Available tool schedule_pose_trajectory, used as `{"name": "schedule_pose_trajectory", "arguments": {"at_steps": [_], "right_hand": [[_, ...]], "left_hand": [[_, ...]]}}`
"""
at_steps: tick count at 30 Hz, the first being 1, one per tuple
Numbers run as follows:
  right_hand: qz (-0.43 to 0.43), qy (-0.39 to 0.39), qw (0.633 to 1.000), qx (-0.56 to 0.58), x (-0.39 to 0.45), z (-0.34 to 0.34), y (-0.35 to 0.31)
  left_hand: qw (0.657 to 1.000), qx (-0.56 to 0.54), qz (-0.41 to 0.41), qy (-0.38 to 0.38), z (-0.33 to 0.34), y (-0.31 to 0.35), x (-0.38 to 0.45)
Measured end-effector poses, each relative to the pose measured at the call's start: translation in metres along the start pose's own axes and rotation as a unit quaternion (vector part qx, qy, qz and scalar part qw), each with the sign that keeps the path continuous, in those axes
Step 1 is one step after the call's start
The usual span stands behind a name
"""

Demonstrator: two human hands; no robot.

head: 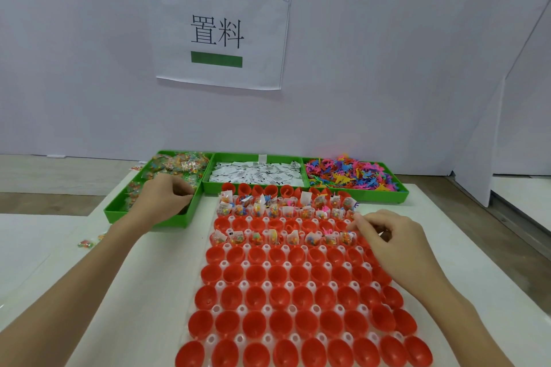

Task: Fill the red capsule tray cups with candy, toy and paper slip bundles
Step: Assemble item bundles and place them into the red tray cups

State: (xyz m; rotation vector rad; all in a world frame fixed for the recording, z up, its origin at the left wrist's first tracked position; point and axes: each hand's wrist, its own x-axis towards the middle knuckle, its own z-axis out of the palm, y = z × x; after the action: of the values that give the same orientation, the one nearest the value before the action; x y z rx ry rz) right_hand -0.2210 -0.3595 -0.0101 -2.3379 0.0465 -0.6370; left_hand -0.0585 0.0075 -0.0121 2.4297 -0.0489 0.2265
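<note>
The red capsule tray (286,286) lies mid-desk (140,301), bundles filling its far rows. At ten o'clock the left hand (165,201) curls into the green candy bin (119,213), perhaps pinching a packet. At three o'clock the right hand (384,237) pinches something small.

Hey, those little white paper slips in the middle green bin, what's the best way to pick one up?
Come straight down from above: the middle green bin has raised walls and is open only on top. The paper slips lie flat in a loose overlapping heap, so pinch a lifted edge or corner of a top slip between thumb and fingers, probably with the nearer left hand.
</note>
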Motion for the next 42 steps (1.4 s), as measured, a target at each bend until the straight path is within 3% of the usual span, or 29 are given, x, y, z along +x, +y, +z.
{"name": "schedule_pose_trajectory", "arguments": {"at_steps": [4, 12, 17, 23, 32, 42], "right_hand": [[-0.002, 0.001, 1.0, -0.001, -0.001, 0.001, -0.001], [0.0, 0.003, 1.0, 0.004, -0.002, -0.001, -0.002], [0.002, 0.003, 1.0, 0.007, -0.002, -0.001, -0.002], [-0.029, 0.012, 0.999, 0.043, -0.001, 0.004, -0.022], [-0.086, -0.128, 0.982, -0.114, 0.092, 0.045, -0.05], [-0.046, -0.251, 0.925, -0.281, 0.183, 0.105, -0.034]], "left_hand": [[0.999, 0.011, 0.034, 0.038, -0.001, -0.002, -0.005], [0.966, -0.045, 0.149, 0.208, -0.006, 0.019, -0.04], [0.946, -0.223, 0.208, 0.108, 0.012, 0.053, -0.1], [0.934, -0.241, 0.254, 0.071, 0.025, 0.052, -0.128], [0.925, -0.311, 0.216, 0.035, 0.024, 0.036, -0.117], [0.92, -0.342, 0.189, 0.013, 0.028, 0.034, -0.117]]}}
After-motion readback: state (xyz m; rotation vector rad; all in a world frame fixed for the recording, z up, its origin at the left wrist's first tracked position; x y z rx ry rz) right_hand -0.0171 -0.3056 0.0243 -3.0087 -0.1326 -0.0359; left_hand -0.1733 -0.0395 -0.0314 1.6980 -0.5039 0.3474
